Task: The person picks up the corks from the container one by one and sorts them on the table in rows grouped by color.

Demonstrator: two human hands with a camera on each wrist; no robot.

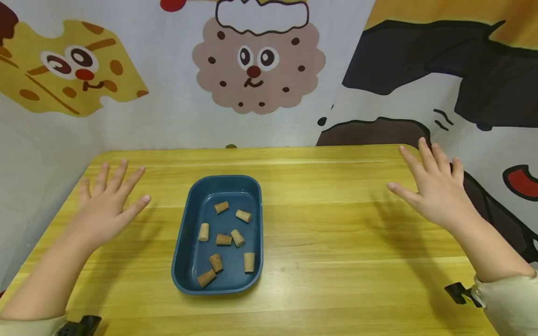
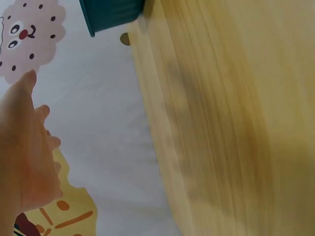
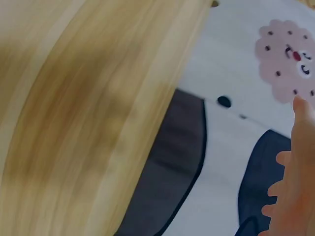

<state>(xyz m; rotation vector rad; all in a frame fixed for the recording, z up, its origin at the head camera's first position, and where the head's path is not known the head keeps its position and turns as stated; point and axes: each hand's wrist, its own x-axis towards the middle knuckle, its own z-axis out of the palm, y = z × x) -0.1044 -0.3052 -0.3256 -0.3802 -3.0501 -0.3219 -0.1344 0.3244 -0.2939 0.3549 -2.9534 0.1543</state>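
Observation:
My left hand [image 1: 105, 207] hovers over the left side of the wooden table, fingers spread and straight, holding nothing. On the far right, my right hand [image 1: 439, 191] is raised in the same way with its fingers fanned out. Nearer the left hand stands a blue rectangular tray [image 1: 178, 252] with rounded corners. Several small corks lie scattered on its floor, among them a pale cork [image 1: 249, 262] at the right and a darker cork [image 1: 207, 278] at the near left. In the left wrist view only one end of the tray [image 2: 110, 14] shows.
The wooden table [image 1: 328, 233] has light grain and rounded far corners. Behind it hangs a white cloth [image 1: 168, 126] printed with a cheese, a cookie face and dark shapes. Both hands cast shadows on the tabletop.

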